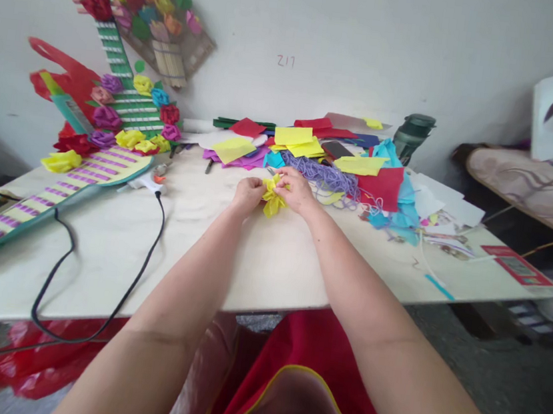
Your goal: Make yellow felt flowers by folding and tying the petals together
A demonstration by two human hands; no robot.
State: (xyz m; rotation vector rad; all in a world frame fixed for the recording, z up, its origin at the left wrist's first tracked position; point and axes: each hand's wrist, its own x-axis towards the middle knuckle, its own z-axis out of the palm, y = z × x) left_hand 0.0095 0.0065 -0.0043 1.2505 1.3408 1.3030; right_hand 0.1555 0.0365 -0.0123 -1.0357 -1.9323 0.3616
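Between my two hands is a yellow paper flower (272, 205), held just over the white table (280, 261). My left hand (248, 195) pinches its left side with closed fingers. From the right, my right hand (297, 189) grips the flower's upper edge, fingers bent together. A tangle of purple yarn (323, 174) lies right behind my right hand. Beyond it are folded yellow paper sheets (295, 140) and a red sheet (382, 186).
At left, a striped board with paper flowers (94, 168) stands near a white glue gun (151, 183), whose black cord (157, 239) crosses the table. A dark green bottle (412, 138) stands at the back right. Paper scraps (437, 210) cover the right side.
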